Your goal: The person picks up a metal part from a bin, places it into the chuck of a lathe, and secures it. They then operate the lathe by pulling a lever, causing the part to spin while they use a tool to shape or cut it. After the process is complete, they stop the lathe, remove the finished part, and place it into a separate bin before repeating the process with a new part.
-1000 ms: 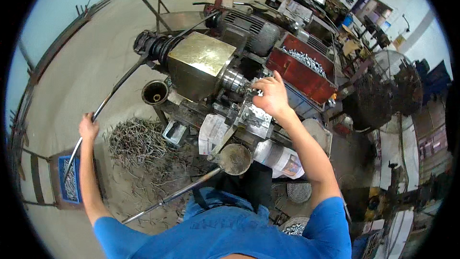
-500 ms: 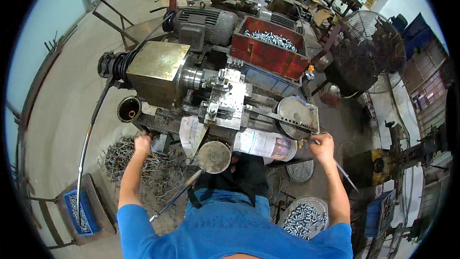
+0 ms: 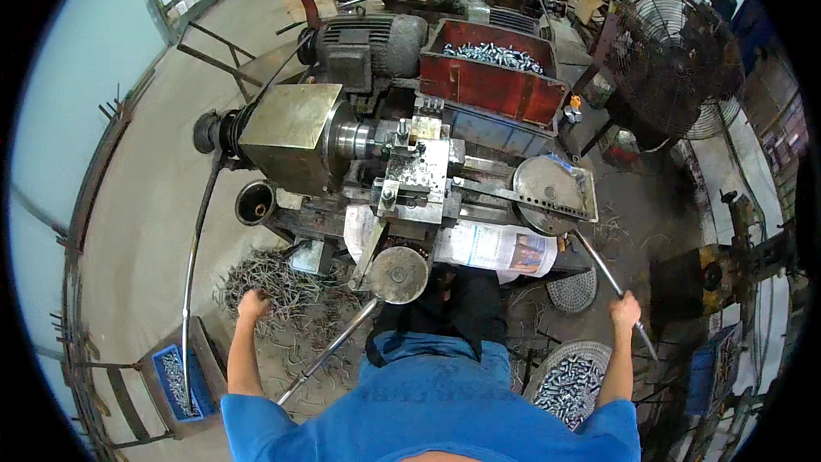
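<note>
My right hand (image 3: 625,311) is wrapped round a long metal lever rod (image 3: 601,265) that slants down from beside a round metal plate (image 3: 547,188) at the lathe's right end. Off to the left, my left hand (image 3: 254,304) is closed above a tangled pile of metal shavings (image 3: 278,284); what its fingers hold, if anything, is hidden. Between my arms stands the small lathe, with a boxy headstock (image 3: 291,133), a chuck (image 3: 352,140) and a metal tool slide (image 3: 419,175). A round disc (image 3: 398,275) with another lever (image 3: 329,349) projects toward me.
A red bin (image 3: 487,90) of small metal parts sits behind the lathe. A round basket (image 3: 569,385) of parts is by my right arm, a blue crate (image 3: 184,382) at lower left. A large fan (image 3: 676,68) stands at far right.
My right hand has moved from the lathe's right end down and outward onto the rod. My left hand has drawn back from beside the lathe toward me. The view has shifted slightly.
</note>
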A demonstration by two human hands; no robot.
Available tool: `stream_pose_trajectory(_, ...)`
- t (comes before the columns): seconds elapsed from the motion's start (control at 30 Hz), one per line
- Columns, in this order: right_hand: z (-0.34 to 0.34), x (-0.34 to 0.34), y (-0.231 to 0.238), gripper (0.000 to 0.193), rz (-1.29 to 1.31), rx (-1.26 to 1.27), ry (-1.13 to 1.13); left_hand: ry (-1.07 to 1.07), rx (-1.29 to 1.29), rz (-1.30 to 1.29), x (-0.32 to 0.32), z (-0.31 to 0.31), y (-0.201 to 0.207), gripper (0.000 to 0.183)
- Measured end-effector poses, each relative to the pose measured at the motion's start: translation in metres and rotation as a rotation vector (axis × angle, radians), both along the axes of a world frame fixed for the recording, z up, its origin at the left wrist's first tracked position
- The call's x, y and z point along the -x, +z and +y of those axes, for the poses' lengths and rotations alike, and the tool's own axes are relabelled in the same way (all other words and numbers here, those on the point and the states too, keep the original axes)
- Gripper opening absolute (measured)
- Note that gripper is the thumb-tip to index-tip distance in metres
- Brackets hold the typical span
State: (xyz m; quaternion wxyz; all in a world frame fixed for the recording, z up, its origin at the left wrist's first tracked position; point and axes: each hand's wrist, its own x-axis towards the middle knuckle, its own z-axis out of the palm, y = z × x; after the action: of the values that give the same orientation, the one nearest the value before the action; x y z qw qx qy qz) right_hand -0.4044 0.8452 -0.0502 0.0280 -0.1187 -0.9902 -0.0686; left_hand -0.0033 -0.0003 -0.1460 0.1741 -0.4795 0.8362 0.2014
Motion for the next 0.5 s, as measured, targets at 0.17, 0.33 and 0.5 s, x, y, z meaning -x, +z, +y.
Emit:
stream_pose_trajectory(0.17, -0.065, -0.116, 0.001, 0.028, 0.113, 0.162, 0.074, 0.172, -0.252, 0.002, -0.065, 0.02, -0.021, 0.029)
stream_pose_trajectory(0.33, -0.139, -0.169, 0.023, 0.031, 0.05, 0.461, -0.009, 0.201, -0.311, 0.048, -0.063, 0.03, -0.013, 0.028)
stream_pose_trajectory(0.5, -0.16, -0.18, 0.032, 0.033, 0.078, 0.566, -0.037, 0.107, -0.256, 0.251, -0.025, 0.026, -0.007, 0.025)
